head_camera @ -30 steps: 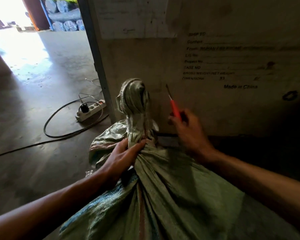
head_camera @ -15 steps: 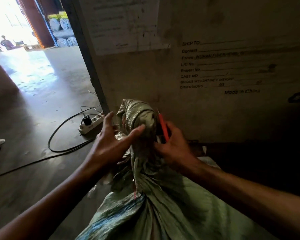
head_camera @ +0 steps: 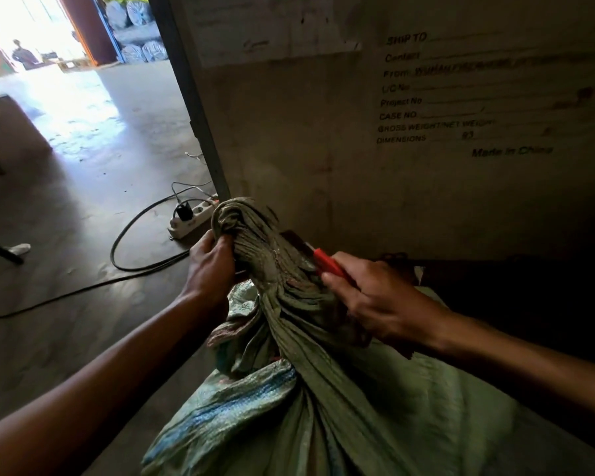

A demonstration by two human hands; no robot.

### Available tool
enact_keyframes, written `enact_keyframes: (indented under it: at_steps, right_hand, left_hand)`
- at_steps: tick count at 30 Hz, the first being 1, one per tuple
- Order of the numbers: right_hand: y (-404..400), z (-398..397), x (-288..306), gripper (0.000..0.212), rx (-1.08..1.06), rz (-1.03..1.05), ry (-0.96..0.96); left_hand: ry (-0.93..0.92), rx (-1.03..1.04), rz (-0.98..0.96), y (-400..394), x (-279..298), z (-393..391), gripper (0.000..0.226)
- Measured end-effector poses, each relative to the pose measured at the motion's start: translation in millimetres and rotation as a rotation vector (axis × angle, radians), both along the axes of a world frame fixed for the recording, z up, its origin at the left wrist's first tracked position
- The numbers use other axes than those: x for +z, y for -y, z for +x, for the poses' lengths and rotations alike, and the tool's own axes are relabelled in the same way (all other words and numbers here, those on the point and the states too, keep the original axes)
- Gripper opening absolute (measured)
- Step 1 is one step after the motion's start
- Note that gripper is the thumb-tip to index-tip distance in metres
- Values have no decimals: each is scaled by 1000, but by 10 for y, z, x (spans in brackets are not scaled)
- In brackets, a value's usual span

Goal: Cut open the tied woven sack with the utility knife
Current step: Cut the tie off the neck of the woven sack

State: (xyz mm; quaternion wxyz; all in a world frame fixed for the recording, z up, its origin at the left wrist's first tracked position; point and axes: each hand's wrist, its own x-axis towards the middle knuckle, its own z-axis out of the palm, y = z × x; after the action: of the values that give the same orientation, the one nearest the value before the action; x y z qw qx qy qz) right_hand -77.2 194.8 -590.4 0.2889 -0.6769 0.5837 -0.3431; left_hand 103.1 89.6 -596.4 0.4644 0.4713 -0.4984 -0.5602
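Head view, looking down over both forearms: the right hand (head_camera: 375,297) is closed around the red handle of the utility knife (head_camera: 325,262), its blade angled up and to the left so that it lies against the right flank of the twisted neck (head_camera: 275,266) of the woven sack (head_camera: 340,389); whether the edge has bitten into the weave cannot be told, since the blade is dim and partly lost against the cloth; the left hand (head_camera: 208,266) is clenched on the opposite, left side of that neck, fingers (head_camera: 220,243) dug in just under the knotted head (head_camera: 237,214); the neck therefore stands between the two hands, its long axis rising from the bulging body of the sack up and slightly leftward to the knot, and the knife crosses that axis at a slant from the right; judged from this, the cut will have to travel leftward through the bunched cloth toward the gripping left hand, which is the risk of the stroke, and the right hand, already touching the neck, is the one placed to make it; the sack itself fills the lower middle of the view, green with a blue-tinted patch on its left shoulder, leaning near a stencilled crate panel (head_camera: 426,132); farther out, a power strip (head_camera: 191,219) and black cable (head_camera: 124,242) lie on the concrete floor (head_camera: 83,187) to the left, well apart from the work.
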Motion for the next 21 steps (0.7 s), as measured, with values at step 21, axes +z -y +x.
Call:
enact_keyframes:
  at_steps: [21]
  right_hand:
    - [-22, 183, 79, 22, -30, 79, -24]
  left_hand:
    - [-28, 1, -167, -52, -8, -50, 22]
